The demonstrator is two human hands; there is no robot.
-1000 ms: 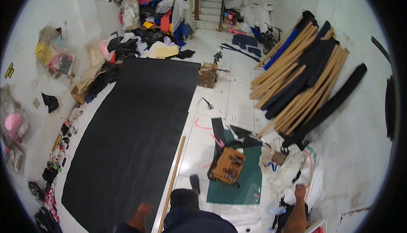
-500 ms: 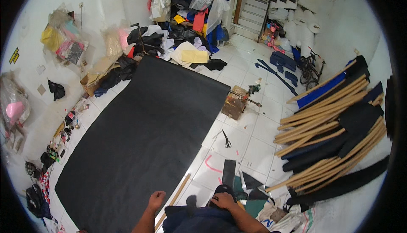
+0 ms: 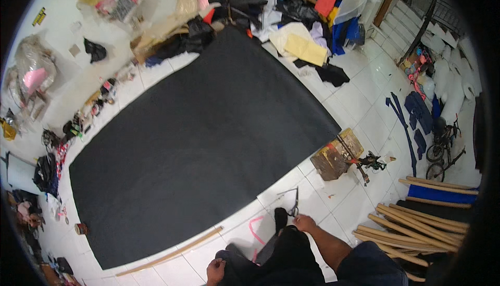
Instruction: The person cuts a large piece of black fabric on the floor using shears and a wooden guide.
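1 pair scissors (image 3: 295, 206) in right hand (image 3: 305, 224), blades forward

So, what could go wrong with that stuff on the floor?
The right hand is right at the scissors, near a foot, so the blades might nick skin. The long wooden stick lies beside the big black sheet, so someone could trip on it. A careless snip might also spoil the sheet.

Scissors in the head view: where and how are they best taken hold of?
Probably by the handle end, coming from the person's own side: the slim blades point away, and the handles lie next to the right hand. Whether it already holds them is unclear.
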